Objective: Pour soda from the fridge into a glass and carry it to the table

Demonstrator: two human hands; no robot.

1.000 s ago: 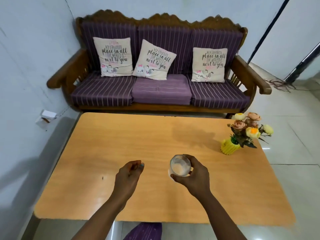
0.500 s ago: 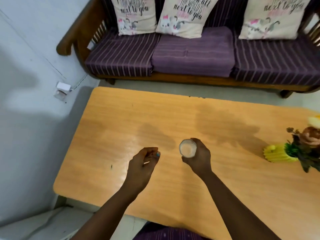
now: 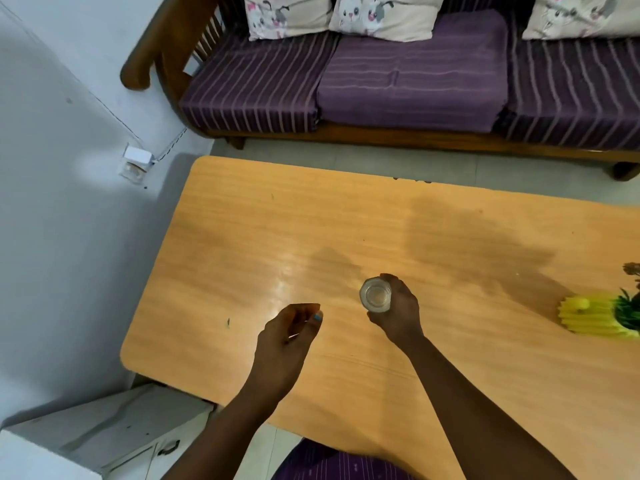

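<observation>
Both hands over the table (image 3: 242, 237). My right hand (image 3: 398, 318) is wrapped around the glass (image 3: 375, 298), fingers closed on its far side and thumb near me; glass upright, pale liquid in it. My left hand (image 3: 287, 341) holds nothing, fingers loosely curled, hovering just left of the glass and not touching it.

Change over the last second: I've leaned in, so the view sits much closer to the tabletop, and the sofa (image 3: 415, 81) has slid up to the top edge. The glass looks lower, at or almost on the wood, near the middle of the table. I can't tell if its base is touching yet.

Meaning for the task: pour and carry look done, only set-down and release remain. The yellow flower pot (image 3: 588, 317) is well apart on the right, so no clash there.
</observation>
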